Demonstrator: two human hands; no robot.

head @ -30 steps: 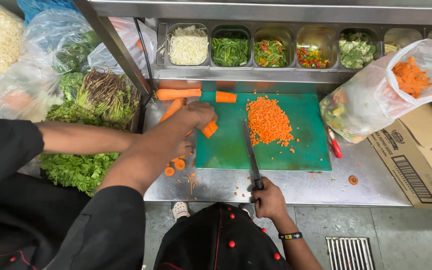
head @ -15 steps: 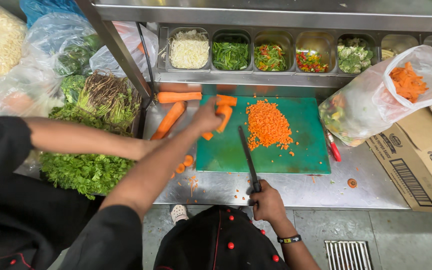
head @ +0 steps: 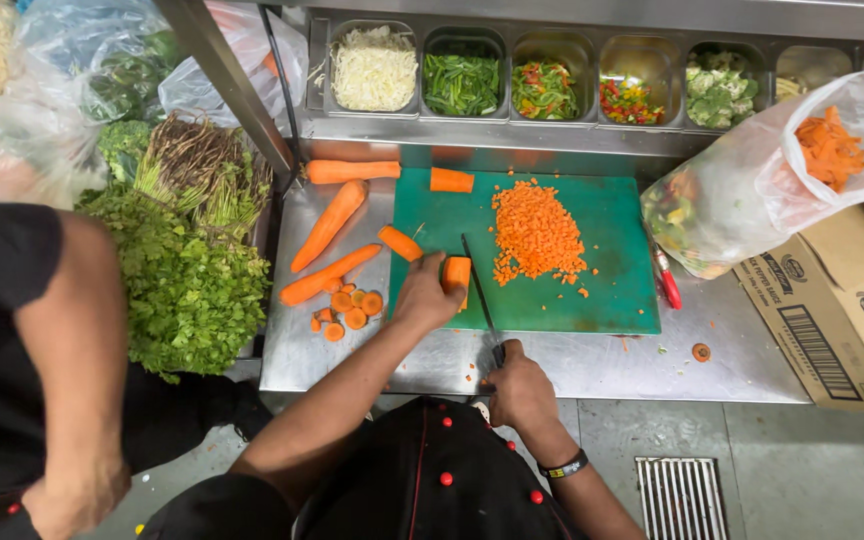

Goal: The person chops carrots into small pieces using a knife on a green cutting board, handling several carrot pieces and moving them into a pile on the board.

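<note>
While the carrot chunk [head: 457, 273] sits on the near-left part of the green cutting board [head: 572, 300], its long axis runs roughly away from the person, about parallel to the blade. Left hand [head: 422, 297] is clamped on it: fingers curled over the chunk's left side and top, pinning it to the board. Knife [head: 479, 297] lies just right of the chunk, tip pointing away and slightly left, blade close alongside; can't tell if the edge is touching it. Right hand [head: 519, 388] is closed around the handle, off the near edge of the board, over the steel counter [head: 732, 375]. So the chunk is ahead and slightly left of the knife grip, and the left hand is the nearer one by far.

Outward: another short carrot piece [head: 399, 242] just left of the holding hand, one more [head: 451, 180] at the board's far edge. Diced carrot pile [head: 535, 232] is mid-board, to the right, well apart from the blade. Round carrot slices [head: 350, 307] and whole carrots [head: 327, 225] on the counter left of the board. Red-handled tool [head: 667, 282] at the right edge. A second person's arm [head: 82, 350] is at far left, clear of the board.
</note>
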